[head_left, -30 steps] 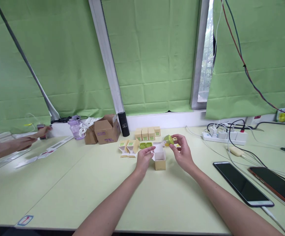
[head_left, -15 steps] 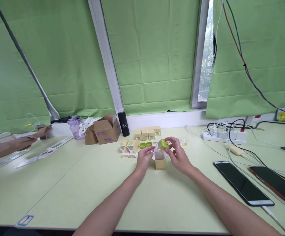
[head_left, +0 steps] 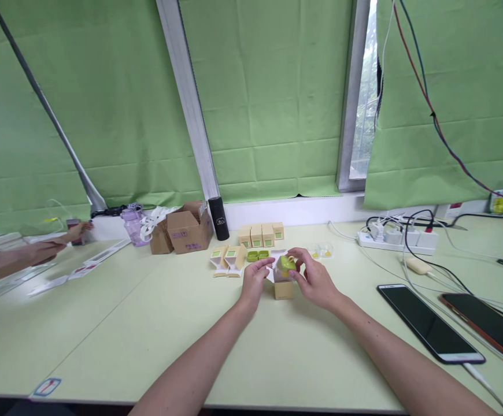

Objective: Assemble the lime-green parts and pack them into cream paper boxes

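Both hands, the left hand (head_left: 255, 282) and the right hand (head_left: 314, 282), meet at a small open box (head_left: 283, 291) that stands on the desk (head_left: 229, 338). The right hand holds a green case (head_left: 285, 264) between thumb and fingers, with a pale loop on its near right side. The left hand is held narrow, fingers reaching to the box's white flap (head_left: 270, 274); whether they pinch it or merely touch it, I cannot tell. The green case is at the mouth of the box, and how much of it is inside is hidden.

The step looks like fitting the case into the box. Done well, it calls for keeping the flaps spread with the left hand, squaring the case to the walls, tucking the loop clear of the edge, and lowering gently; a tilted case could catch and crease the thin card.

Just beyond the box sit two green containers (head_left: 257, 255), with two open cartons (head_left: 228, 260) to their left and four closed boxes (head_left: 262, 235) behind. Clear plastic pieces (head_left: 322, 251) with yellow inside lie beyond the right hand. Farther out are a cardboard box (head_left: 186, 232), a black bottle (head_left: 219, 219), a power strip (head_left: 396, 243) and a white-edged phone (head_left: 429, 323).
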The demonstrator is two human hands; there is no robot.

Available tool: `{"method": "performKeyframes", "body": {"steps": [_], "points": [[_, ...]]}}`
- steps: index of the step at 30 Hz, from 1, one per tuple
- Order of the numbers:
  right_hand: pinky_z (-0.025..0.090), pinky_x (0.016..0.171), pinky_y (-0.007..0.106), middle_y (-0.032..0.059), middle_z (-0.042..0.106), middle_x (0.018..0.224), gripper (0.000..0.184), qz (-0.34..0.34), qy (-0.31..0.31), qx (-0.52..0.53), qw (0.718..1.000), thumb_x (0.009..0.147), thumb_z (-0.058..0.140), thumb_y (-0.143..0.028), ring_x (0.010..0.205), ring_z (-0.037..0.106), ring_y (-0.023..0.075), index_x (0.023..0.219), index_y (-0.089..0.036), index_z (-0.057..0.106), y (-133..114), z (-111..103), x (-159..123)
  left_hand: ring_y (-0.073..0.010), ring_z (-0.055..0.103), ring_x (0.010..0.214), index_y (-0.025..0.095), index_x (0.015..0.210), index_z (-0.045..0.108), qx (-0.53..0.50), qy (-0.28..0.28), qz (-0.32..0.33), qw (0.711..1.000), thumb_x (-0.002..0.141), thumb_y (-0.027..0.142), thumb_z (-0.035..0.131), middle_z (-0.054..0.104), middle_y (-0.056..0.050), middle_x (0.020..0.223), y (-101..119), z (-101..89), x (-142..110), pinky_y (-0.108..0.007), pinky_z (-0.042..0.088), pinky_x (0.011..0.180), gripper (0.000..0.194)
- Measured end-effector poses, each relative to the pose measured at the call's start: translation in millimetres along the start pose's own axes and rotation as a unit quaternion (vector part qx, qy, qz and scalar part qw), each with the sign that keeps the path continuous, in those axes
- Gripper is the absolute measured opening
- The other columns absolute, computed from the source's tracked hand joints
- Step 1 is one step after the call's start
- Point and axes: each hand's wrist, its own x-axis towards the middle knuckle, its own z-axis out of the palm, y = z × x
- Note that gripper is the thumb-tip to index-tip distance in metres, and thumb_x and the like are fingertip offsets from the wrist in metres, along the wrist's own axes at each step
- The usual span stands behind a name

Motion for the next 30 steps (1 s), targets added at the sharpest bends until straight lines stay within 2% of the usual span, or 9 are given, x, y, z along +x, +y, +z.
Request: {"method": "performKeyframes", "body": {"steps": [9, 17, 21, 27, 30], "points": [[0.05, 0.07, 0.033, 0.0055, 0.069, 0.116, 0.032, -0.013, -0.016, -0.005, 1.0, 0.094, 0.055, -0.027, 0.087, 0.067, 0.0217, 0.126, -0.027, 0.05, 0, 3, -1, -0.0272, 0.069, 0.102, 0.017, 0.095, 0.084, 0.012, 0.006, 0.007, 1.0, 0.062, 0.018, 0.059, 0.08, -0.009, 0.098, 0, 0.1, 1, -0.033, 0.049, 0.088, 0.041], [0.048, 0.07, 0.033, 0.0028, 0.067, 0.099, 0.027, 0.002, -0.03, -0.017, 0.999, 0.091, 0.06, -0.028, 0.083, 0.062, 0.0218, 0.118, -0.027, 0.056, 0, 5, -2, -0.0282, 0.07, 0.104, 0.019, 0.093, 0.084, 0.01, 0.01, 0.002, 1.0, 0.06, 0.015, 0.057, 0.081, -0.009, 0.099, 1, 0.9, -1, -0.035, 0.05, 0.089, 0.043], [0.047, 0.07, 0.033, 0.0033, 0.067, 0.101, 0.023, -0.004, -0.044, -0.026, 0.999, 0.091, 0.061, -0.028, 0.084, 0.06, 0.0219, 0.114, -0.027, 0.058, -1, 7, -3, -0.0288, 0.069, 0.107, 0.019, 0.092, 0.084, 0.014, 0.015, 0.006, 1.0, 0.06, 0.015, 0.057, 0.08, -0.008, 0.1, 1, 0.9, -2, -0.035, 0.05, 0.091, 0.042], [0.047, 0.073, 0.034, 0.0044, 0.069, 0.102, 0.015, -0.024, -0.037, -0.034, 0.998, 0.099, 0.053, -0.03, 0.086, 0.06, 0.0226, 0.111, -0.027, 0.06, 0, 11, -2, -0.0289, 0.068, 0.108, 0.019, 0.093, 0.084, 0.016, 0.015, 0.006, 1.0, 0.061, 0.015, 0.057, 0.08, -0.009, 0.104, 0, 0.7, -1, -0.037, 0.05, 0.094, 0.041], [0.048, 0.074, 0.035, 0.0045, 0.07, 0.1, 0.018, -0.019, -0.017, -0.032, 0.999, 0.104, 0.045, -0.032, 0.085, 0.06, 0.0224, 0.108, -0.028, 0.062, 0, 13, -1, -0.0288, 0.069, 0.107, 0.019, 0.093, 0.084, 0.018, 0.015, 0.006, 1.0, 0.061, 0.015, 0.058, 0.08, -0.009, 0.102, -1, 0.1, -1, -0.037, 0.051, 0.094, 0.042]]}}
